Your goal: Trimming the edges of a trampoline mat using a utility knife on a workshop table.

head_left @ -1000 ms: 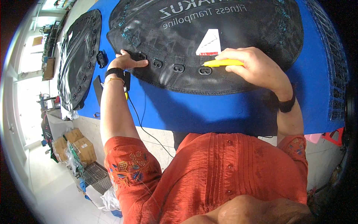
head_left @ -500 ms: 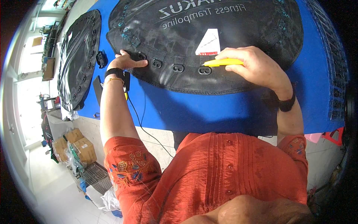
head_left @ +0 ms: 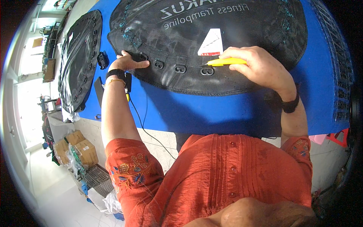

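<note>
A black mesh trampoline mat (head_left: 211,83) lies on the blue table, with black plastic hooks (head_left: 180,69) in a row near its near edge. My left hand (head_left: 129,62) rests open on the mat's left part, thumb stretched toward the hooks. In my right hand (head_left: 257,66) is a slim yellow tool with a thin dark pointed tip (head_left: 228,61); its exact kind is not plain. The tip hovers at or just above the webbing by the rightmost hook in the row. Just beyond it sits a white label with a red edge (head_left: 211,43).
Another black mat (head_left: 81,56) lies at the left, with a small black object (head_left: 102,60) beside it. A dark cable (head_left: 143,121) hangs off the blue table's (head_left: 211,113) near edge. Cardboard boxes (head_left: 85,151) stand on the lower left.
The yellow tool's tip has shifted slightly left along the webbing, and its tip now shows darker and longer. My left hand stays in place.
</note>
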`<state>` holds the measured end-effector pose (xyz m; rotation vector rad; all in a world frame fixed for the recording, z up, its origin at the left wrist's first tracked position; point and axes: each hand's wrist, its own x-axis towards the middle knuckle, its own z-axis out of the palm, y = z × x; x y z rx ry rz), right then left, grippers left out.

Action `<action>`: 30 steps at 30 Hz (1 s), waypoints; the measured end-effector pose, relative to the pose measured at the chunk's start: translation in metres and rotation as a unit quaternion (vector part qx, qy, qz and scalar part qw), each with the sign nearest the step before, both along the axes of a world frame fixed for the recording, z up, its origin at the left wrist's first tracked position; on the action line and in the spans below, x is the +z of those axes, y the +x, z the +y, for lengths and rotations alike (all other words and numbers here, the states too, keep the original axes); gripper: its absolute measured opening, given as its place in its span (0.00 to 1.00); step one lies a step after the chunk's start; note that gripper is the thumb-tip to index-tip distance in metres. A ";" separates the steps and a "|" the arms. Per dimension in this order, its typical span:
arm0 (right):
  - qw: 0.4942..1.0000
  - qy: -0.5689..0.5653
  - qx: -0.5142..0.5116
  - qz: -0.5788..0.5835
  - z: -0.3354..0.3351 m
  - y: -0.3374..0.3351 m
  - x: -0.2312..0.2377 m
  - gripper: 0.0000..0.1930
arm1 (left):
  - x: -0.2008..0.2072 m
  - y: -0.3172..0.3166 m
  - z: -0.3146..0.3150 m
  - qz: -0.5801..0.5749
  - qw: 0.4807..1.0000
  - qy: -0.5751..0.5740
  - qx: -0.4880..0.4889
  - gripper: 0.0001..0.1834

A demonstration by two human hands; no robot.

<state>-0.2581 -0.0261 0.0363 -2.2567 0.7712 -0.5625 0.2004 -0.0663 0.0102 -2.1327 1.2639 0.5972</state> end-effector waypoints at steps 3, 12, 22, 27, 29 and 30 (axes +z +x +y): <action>0.999 0.029 0.016 -0.001 -0.001 -0.001 0.002 0.14 | 0.003 -0.001 0.001 0.017 1.000 -0.005 0.007 0.95; 0.999 0.025 0.002 0.039 0.003 -0.002 0.007 0.13 | 0.003 -0.002 -0.001 0.007 1.000 -0.005 0.012 0.96; 0.995 0.038 -0.024 0.091 0.001 -0.010 0.014 0.11 | 0.005 -0.006 0.000 0.013 1.000 -0.002 0.020 0.95; 0.992 0.048 -0.032 0.115 0.002 -0.011 0.019 0.11 | -0.004 0.002 0.004 -0.017 0.999 -0.039 -0.016 0.92; 0.992 0.043 -0.031 0.117 0.002 -0.012 0.019 0.11 | -0.005 0.003 0.004 -0.023 0.999 -0.034 -0.020 0.92; 0.992 0.037 -0.029 0.118 0.002 -0.012 0.018 0.11 | -0.004 0.002 0.004 -0.029 0.999 -0.028 -0.023 0.92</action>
